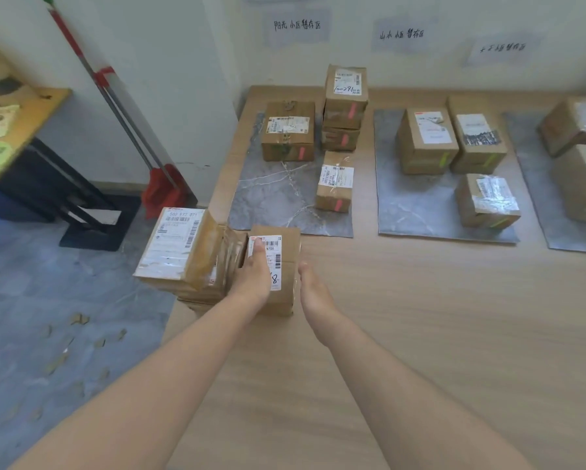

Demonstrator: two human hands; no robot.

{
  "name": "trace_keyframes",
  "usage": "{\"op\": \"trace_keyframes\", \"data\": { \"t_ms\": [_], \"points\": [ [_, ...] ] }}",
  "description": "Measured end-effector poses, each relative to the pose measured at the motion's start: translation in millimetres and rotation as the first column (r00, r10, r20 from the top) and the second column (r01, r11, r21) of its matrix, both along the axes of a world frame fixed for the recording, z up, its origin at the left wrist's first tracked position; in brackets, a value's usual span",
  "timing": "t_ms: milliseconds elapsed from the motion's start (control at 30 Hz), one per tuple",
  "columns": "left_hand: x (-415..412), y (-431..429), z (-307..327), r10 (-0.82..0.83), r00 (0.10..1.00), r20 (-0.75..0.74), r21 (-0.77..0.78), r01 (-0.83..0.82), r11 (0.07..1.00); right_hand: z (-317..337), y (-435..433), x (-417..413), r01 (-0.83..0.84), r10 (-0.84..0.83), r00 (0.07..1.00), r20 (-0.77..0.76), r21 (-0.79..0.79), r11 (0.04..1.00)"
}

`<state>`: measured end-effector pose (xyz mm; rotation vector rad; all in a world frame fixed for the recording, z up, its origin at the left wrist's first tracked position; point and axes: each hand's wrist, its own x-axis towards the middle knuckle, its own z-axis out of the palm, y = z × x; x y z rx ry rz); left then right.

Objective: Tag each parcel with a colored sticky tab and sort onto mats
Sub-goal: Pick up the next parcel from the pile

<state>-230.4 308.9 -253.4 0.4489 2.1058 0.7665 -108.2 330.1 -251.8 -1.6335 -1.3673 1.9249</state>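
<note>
Brown cardboard parcel (288, 262), white-labelled, points away between the hands: left hand (256, 278) clasps its left edge, thumb on top; right hand (313, 293), fingers straight, flanks its right side.

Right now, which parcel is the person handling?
The small brown parcel at the table's near left edge: the only one between both hands, left hand gripping its labelled top, right hand beside it.
</note>
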Motion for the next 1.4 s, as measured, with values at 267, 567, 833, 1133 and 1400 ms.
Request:
{"op": "trace_keyframes", "data": {
  "t_ms": [267,567,833,1133,1400],
  "points": [
    [7.0,-2.3,26.6,-0.023,0.998,-0.058,-0.014,0.022,1.000,-12.9,-1.3,3.2,0.060,-0.060,0.998,0.005,-0.113,0.992],
    [11.7,-7.9,15.9,0.190,0.959,0.208,-0.036,-0.187,0.982,-17.6,6.7,23.7,0.129,-0.115,0.985,0.130,-0.100,0.987],
    [25.7,-22.3,17.4,0.285,0.836,0.469,-0.087,-0.278,0.957,-18.1,4.7,53.6,0.193,-0.189,0.976,0.106,-0.031,0.981],
    [50.5,-20.5,67.2,0.219,0.848,0.483,0.072,-0.288,0.955,29.1,14.0,76.8,0.202,-0.205,0.979,0.020,0.097,0.975],
    [74.3,-23.8,113.0,0.050,0.889,0.456,0.230,-0.172,0.958,82.6,7.1,102.5,0.270,-0.265,0.963,-0.047,0.163,0.949]
  ]
}}
